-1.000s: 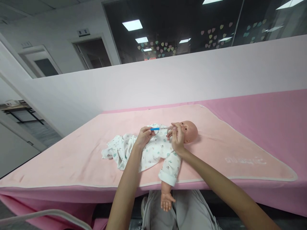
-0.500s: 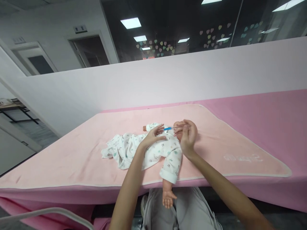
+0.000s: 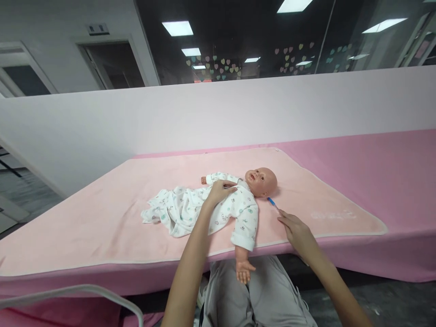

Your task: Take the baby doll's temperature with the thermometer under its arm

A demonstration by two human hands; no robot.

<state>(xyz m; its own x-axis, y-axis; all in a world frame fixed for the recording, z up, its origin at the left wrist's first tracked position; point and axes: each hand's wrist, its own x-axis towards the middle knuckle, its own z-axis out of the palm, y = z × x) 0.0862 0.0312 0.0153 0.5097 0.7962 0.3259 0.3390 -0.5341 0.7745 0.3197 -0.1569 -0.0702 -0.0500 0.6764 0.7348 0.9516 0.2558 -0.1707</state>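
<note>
A baby doll [image 3: 235, 204] in white printed clothes lies on its back, its bald head [image 3: 267, 181] to the right and one bare forearm over the near edge. My left hand [image 3: 220, 191] rests on the doll's chest, fingers stretched forward with the thumb apart. Beside the doll's head, my right hand [image 3: 298, 230] pinches a thin stick with a blue end [image 3: 271, 202]. The blue end points up and left, close to the doll's ear. The stick's other end is hidden at my fingertips.
A peach mat [image 3: 112, 213] lies under the doll on a pink-covered table [image 3: 368, 177]. Behind it runs a low white partition [image 3: 218, 118]. A curved grey metal bar [image 3: 85, 289] is at lower left. My grey-trousered legs are below the near edge.
My right hand has moved away from the doll's face, down and right, taking the stick along. The stick's blue end has left my left hand, which stays over the chest.
</note>
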